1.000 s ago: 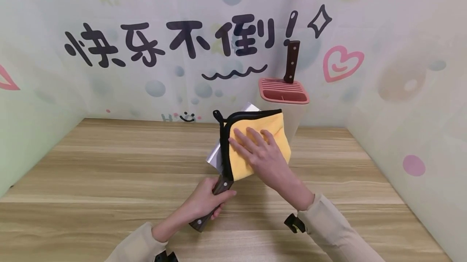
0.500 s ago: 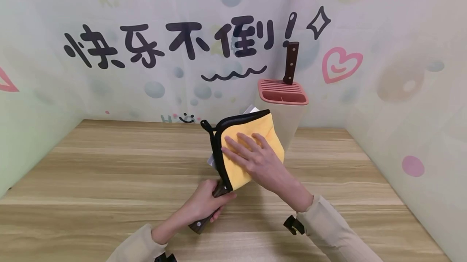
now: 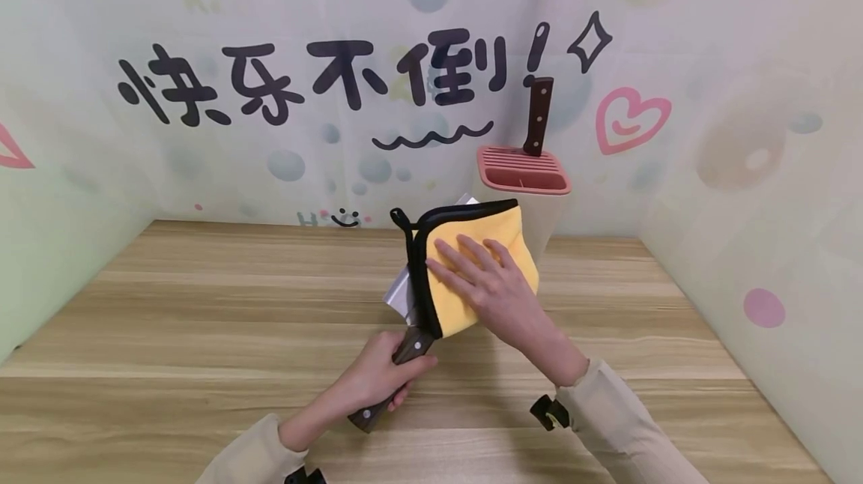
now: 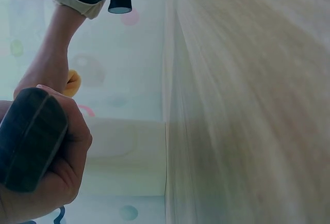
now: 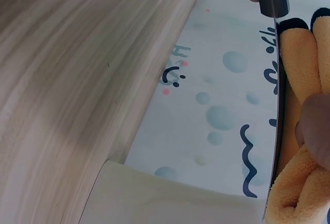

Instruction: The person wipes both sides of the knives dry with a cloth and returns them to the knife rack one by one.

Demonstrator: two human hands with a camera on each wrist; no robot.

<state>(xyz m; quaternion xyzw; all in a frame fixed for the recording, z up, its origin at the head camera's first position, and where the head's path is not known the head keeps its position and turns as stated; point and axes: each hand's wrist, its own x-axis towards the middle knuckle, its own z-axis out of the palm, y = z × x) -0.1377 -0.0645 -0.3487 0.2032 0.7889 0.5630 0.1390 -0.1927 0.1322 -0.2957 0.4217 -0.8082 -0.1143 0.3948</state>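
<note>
Gripping the dark handle of a knife, your left hand holds the blade raised and tilted above the wooden table. Your right hand lies with fingers extended and slightly spread on a yellow, black-edged cloth, which rests over the blade. You cannot tell from these views whether the right thumb pinches the fabric. The two hands are apart, linked only through knife and cloth. Note, in the right wrist view, the blade seen edge-on, with the folded cloth along one side. In the head view, bare metal shows near the handle and beyond the cloth's far edge.

Wiping appears to be under way: the knife is in hand and the cloth is on its blade. You cannot judge how much is finished, since the cloth hides most of one face and the other is out of sight. Putting down the cloth and the knife is not yet done.

Behind the cloth stands a cream knife block with a pink slotted top; a second knife sits in it nearly upright, its brown handle showing. Farther out, you face a printed wall.
</note>
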